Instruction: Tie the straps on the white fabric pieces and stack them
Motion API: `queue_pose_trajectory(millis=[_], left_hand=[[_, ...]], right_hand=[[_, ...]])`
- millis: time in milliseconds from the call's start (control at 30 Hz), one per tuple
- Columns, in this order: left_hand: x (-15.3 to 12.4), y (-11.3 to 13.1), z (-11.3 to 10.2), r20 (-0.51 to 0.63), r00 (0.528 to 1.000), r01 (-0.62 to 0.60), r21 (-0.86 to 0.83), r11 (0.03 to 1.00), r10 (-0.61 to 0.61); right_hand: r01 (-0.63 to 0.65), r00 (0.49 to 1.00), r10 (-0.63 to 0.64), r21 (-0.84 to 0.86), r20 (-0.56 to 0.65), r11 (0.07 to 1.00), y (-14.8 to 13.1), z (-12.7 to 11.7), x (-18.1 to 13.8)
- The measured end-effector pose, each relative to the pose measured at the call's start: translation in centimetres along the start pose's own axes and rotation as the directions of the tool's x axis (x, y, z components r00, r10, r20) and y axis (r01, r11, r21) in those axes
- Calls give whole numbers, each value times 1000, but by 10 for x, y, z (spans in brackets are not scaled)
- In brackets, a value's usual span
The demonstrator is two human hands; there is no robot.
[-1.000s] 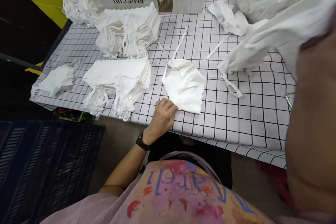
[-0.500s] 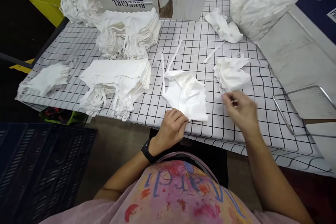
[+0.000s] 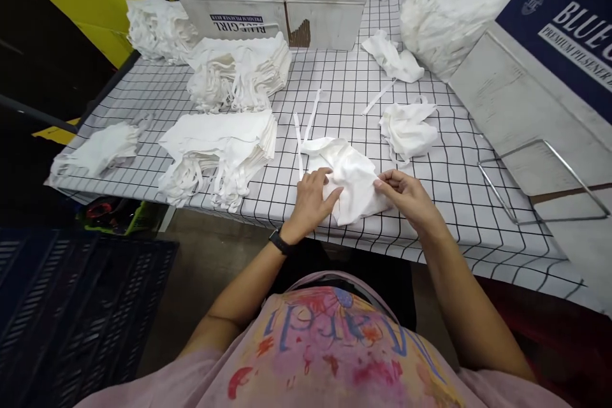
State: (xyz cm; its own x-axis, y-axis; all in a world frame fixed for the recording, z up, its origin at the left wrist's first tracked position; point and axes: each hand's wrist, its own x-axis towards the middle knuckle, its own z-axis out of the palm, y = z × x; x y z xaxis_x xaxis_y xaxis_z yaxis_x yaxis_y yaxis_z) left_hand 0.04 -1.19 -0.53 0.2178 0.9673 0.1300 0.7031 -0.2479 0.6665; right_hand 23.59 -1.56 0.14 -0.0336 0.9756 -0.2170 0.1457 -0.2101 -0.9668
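A crumpled white cloth piece with straps [image 3: 351, 175] lies near the table's front edge, its two straps stretching away from me. My left hand [image 3: 313, 197] rests at its left side with thumb and fingers apart. At the cloth's right edge, my right hand [image 3: 404, 194] pinches the fabric between thumb and fingers. Just beyond that hand sits another crumpled white cloth piece [image 3: 408, 131]. To the left is a neat stack of white strapped cloth pieces [image 3: 217, 134], straps hanging towards the front edge.
Behind the near stack stands a second stack [image 3: 241, 64], with a further pile [image 3: 160, 29] at back left. A small bundle [image 3: 105, 146] lies at the left edge. A carton [image 3: 325, 19] stands at the back; a bulging bag [image 3: 459, 6], another carton [image 3: 507, 108] and a metal wire frame [image 3: 514, 220] are right.
My right hand has moved left from beside the other crumpled piece to the near cloth's right edge. My left hand has let go of the near edge and moved up onto the cloth.
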Motion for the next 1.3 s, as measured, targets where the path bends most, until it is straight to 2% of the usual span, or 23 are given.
queue_pose_trajectory(millis=[100, 167, 233, 300, 333, 400, 500, 600, 667, 700, 767, 833, 867, 900, 967, 1033, 1200, 1300], left_hand=[[4, 9, 0, 99, 992, 105, -233, 967, -84], [3, 17, 1, 192, 974, 192, -434, 880, -118], [1, 24, 2, 306, 943, 304, -632, 713, -131], [1, 30, 3, 393, 910, 403, -756, 516, -135], [2, 32, 4, 421, 896, 438, -787, 435, -140], [2, 36, 3, 453, 878, 478, -810, 339, -155], [0, 41, 2, 479, 862, 507, -815, 279, -165], [-4, 43, 1, 485, 866, 501, -838, 217, -126], [-6, 43, -1, 464, 882, 469, -854, 223, -81], [-6, 43, -3, 437, 897, 439, -857, 271, -69], [-4, 45, -12, 325, 943, 321, -820, 474, -76], [4, 52, -26, 145, 989, 129, -684, 718, -39], [10, 57, -34, 83, 996, 31, -608, 793, 25], [17, 63, -42, 65, 991, -58, -560, 827, 114], [34, 78, -56, 161, 937, -156, -602, 783, 310], [53, 93, -65, 258, 862, -146, -697, 702, 436], [85, 114, -82, 350, 743, -71, -806, 588, 570], [91, 113, -99, 402, 679, -76, -794, 604, 614]], right_hand=[[-112, 993, 98, 282, 63, 953, -11, -4, -3], [-152, 988, 125, 382, 95, 912, -16, -5, -8], [-149, 987, 109, 427, 118, 892, -21, -5, -13], [-110, 991, 64, 448, 118, 887, -25, -5, -19], [-89, 992, 40, 451, 116, 888, -26, -5, -22], [-44, 995, 1, 440, 97, 897, -30, -5, -28], [-10, 996, -27, 416, 83, 909, -35, -5, -36], [19, 994, -63, 410, 94, 912, -37, -4, -42], [54, 990, -97, 377, 97, 925, -39, -4, -46], [71, 989, -112, 349, 98, 934, -41, -5, -48], [98, 986, -133, 291, 103, 952, -47, -8, -51], [117, 980, -150, 239, 127, 964, -60, -12, -53], [130, 975, -164, 215, 148, 968, -69, -15, -53], [150, 968, -183, 189, 171, 971, -79, -18, -54], [209, 949, -232, 125, 215, 970, -102, -23, -53], [275, 927, -282, 61, 248, 959, -124, -28, -52], [329, 917, -317, -13, 243, 944, -163, -43, -51], [321, 934, -302, -74, 190, 944, -175, -54, -51]])
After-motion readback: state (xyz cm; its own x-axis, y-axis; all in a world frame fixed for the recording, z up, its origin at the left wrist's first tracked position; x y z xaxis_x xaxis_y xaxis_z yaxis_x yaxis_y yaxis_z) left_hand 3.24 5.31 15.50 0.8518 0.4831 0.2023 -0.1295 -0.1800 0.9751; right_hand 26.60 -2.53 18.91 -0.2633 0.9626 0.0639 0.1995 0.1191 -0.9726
